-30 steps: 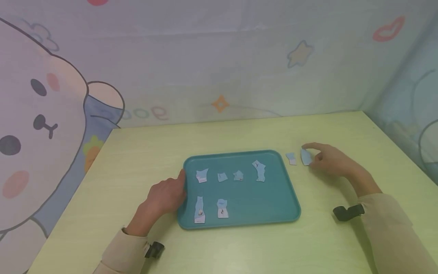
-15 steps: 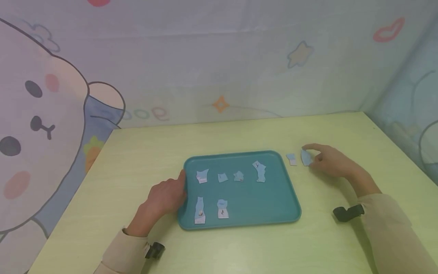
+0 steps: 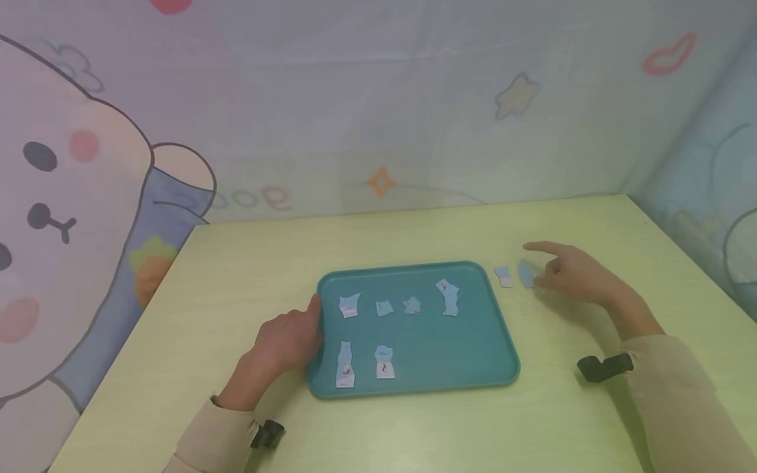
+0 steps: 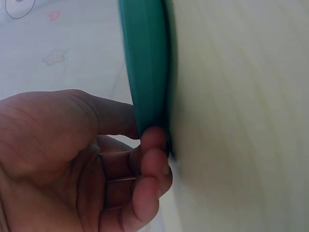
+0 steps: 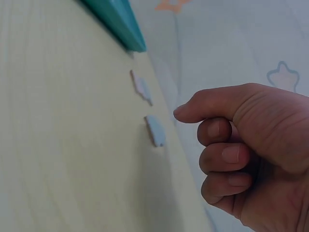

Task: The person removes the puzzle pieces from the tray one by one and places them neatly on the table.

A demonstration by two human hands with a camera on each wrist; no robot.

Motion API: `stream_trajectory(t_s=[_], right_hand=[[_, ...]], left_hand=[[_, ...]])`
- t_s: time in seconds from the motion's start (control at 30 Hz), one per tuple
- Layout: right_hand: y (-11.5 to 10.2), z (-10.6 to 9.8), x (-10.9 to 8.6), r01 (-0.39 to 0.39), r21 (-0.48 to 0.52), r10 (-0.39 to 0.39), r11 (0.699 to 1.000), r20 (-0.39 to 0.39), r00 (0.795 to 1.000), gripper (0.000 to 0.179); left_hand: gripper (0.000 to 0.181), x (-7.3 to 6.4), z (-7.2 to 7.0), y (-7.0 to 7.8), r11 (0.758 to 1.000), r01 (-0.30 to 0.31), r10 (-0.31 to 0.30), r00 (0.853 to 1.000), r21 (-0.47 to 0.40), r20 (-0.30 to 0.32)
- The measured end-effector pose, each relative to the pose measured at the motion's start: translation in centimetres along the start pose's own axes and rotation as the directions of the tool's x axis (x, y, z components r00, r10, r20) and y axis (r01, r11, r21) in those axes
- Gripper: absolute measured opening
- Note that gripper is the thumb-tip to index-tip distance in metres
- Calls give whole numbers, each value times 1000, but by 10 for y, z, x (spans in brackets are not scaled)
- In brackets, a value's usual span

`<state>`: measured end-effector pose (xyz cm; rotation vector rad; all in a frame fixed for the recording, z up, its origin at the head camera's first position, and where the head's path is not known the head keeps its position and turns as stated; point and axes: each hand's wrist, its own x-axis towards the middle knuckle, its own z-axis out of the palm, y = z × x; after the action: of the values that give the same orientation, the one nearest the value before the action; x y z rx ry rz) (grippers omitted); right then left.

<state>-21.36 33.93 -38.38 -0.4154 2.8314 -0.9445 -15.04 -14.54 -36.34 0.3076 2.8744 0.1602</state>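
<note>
A tug from the left hand (image 3: 288, 338), gripping the teal tray (image 3: 458, 348), could shift its puzzle pieces (image 3: 384, 307); the empty right hand (image 3: 575, 276), index outstretched, could knock the rightmost blue piece (image 3: 524, 274).

A yellow table (image 3: 414, 430) carries a tray (image 3: 452, 345) and two flat pieces (image 3: 503, 276).

A teal rectangular tray (image 3: 449, 355) is set against a pale yellow-green, faintly wood-grained table (image 3: 378, 433). By the tray's near-left corner, a tall jagged piece (image 3: 345, 360) is coloured light blue above pinkish white; past the right edge, a curved piece (image 3: 525, 274) is tinted pale blue.
</note>
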Motion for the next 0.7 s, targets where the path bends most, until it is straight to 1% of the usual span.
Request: stream_trajectory(t_s=[0.2, 0.33, 0.7], right_hand=[[-21, -5, -2, 21, -38, -22, 999, -36, 999, 64], [-36, -7, -4, 45, -46, -47, 998, -55, 997, 64], [-71, -7, -12, 68, -71, -76, 995, -110, 991, 60]], left_hand=[[63, 0, 0, -1, 1000, -1, 1, 1000, 0, 0], [63, 0, 0, -1, 1000, -4, 4, 1000, -5, 0], [62, 0, 1, -2, 1000, -9, 9, 1000, 1, -7]])
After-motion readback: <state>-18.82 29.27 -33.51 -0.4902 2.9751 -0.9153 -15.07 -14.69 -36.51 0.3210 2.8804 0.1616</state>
